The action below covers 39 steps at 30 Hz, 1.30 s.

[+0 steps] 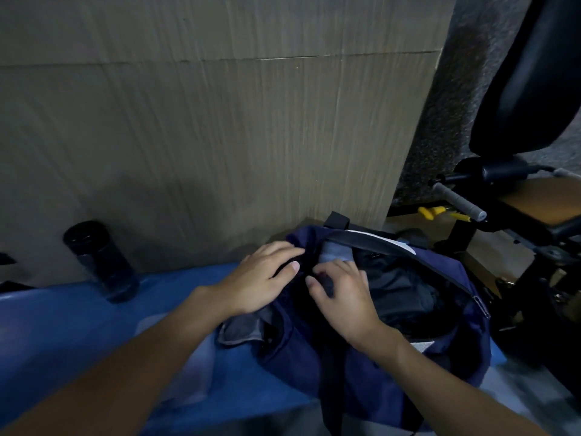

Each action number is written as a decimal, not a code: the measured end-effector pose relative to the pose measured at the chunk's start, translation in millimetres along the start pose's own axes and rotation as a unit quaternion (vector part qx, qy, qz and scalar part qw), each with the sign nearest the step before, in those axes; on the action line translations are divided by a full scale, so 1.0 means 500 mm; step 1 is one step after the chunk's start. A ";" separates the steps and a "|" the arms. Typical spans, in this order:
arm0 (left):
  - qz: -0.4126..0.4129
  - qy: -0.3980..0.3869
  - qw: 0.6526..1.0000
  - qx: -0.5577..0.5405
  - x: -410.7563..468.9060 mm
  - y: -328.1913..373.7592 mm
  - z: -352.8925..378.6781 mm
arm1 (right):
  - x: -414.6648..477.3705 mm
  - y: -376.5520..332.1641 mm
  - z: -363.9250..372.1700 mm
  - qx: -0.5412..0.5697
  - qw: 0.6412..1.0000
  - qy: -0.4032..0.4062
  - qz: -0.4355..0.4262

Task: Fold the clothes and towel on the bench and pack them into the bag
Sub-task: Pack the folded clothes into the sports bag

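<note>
The bag [361, 366] is set at the right end of the bench [78, 325], its mouth gaping upward so that it can be filled from above. Dark clothes [399, 291] are already packed inside, and a grey folded piece [334, 251] is tucked at the far left of the opening. A second grey cloth [242, 330] is left half out over the bag's near left side, which suggests the packing is not finished. The left hand [264, 278] is laid with loosely spread fingers on the bag's left rim, apparently to steady it. The right hand [342, 297] is curled at the mouth, and dark fabric of the rim seems to be pinched between thumb and fingers. A dark bottle [100, 262] is stood at the bench's back edge, against the wall [220, 136].
</note>
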<state>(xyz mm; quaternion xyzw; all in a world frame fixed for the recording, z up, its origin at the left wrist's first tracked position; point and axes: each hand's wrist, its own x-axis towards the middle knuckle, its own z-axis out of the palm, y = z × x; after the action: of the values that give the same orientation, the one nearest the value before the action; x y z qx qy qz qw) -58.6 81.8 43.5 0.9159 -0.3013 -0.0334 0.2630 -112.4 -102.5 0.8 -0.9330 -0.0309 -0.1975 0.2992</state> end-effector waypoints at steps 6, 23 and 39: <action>-0.122 0.032 0.992 0.009 -0.167 -0.133 -0.014 | -0.062 -0.156 0.077 0.243 0.964 -0.106 -0.001; -0.214 0.010 0.974 0.071 -0.391 -0.297 0.022 | -0.158 -0.287 0.311 0.184 0.933 -0.232 0.205; -0.231 0.083 0.969 -0.013 -0.368 -0.257 0.015 | -0.152 -0.299 0.255 0.397 0.858 -0.163 0.282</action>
<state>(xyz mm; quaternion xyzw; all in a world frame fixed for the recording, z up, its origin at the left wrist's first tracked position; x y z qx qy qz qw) -141.8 270.6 -45.2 0.9566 -0.0584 -0.0208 0.2846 -163.8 97.2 -41.8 -0.7229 0.1096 0.0791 0.6776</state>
